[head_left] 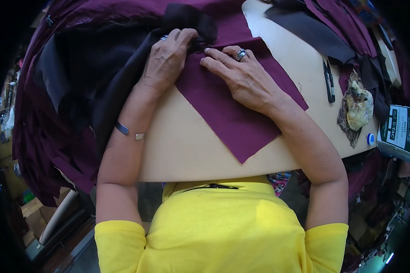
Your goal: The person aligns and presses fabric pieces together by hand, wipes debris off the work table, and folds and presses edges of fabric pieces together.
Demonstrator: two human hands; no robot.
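Honestly, one tug from the black cloth [100, 68] at ten o'clock could've skewed the maroon panel [239, 123] at twelve. The left hand [168, 57] was curled where they met (couldn't tell if it gripped); the right hand [246, 77] lay loosely open on top. Panel looked mostly flat, pointy-cornered, slightly frayed.

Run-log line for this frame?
left hand: curled at black cloth | right hand: resting on maroon panel | black tool: on table

Slim black tool [329, 81] at two o'clock on cream tabletop [187, 145]. Crumpled pale-yellow bundle [359, 108] between two and three. Small blue-topped container [370, 139] at three; printed box [397, 129] just beyond. Brown box [34, 214] at eight.
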